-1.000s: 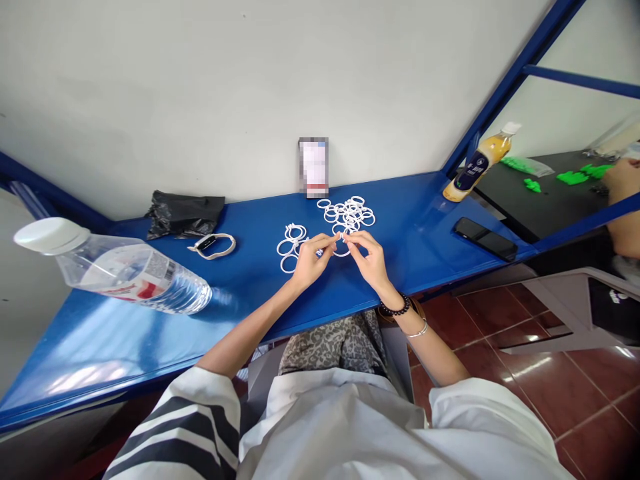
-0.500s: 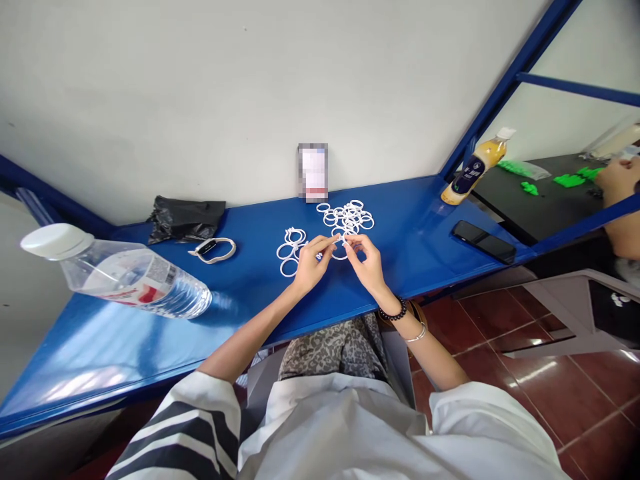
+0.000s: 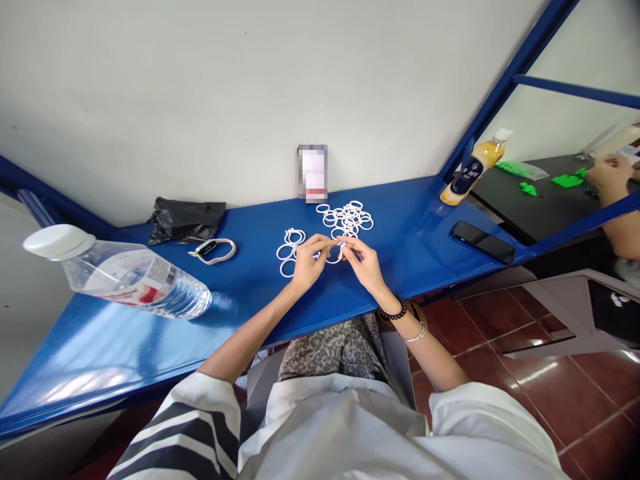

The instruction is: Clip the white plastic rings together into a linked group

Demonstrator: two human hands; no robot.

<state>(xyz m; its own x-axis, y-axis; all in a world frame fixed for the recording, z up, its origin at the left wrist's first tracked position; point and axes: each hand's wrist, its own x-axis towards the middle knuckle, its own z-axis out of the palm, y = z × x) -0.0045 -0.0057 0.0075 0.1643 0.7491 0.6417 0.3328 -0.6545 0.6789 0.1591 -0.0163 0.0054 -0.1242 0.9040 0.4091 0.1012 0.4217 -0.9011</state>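
In the head view, my left hand (image 3: 310, 263) and my right hand (image 3: 364, 263) meet over the blue table, fingertips pinched close together. A white plastic ring (image 3: 334, 262) hangs between them, its lower curve showing below the fingers. The fingertips cover the upper part of the ring, so its fastening is hidden. Just beyond my hands lies a loose pile of white rings (image 3: 354, 215). Left of my left hand is a smaller group of white rings (image 3: 287, 251), partly covered by that hand.
A large water bottle (image 3: 150, 283) stands at the left, near a smartwatch (image 3: 213, 251) and a black plastic bag (image 3: 187, 220). One phone (image 3: 313, 175) leans on the wall; another phone (image 3: 483, 242) lies right, by a juice bottle (image 3: 475, 170). Another person's hand (image 3: 613, 177) is beyond the frame.
My fingers have shifted slightly around the ring, and the ring has moved a little left and down. The rings on the table look unmoved.
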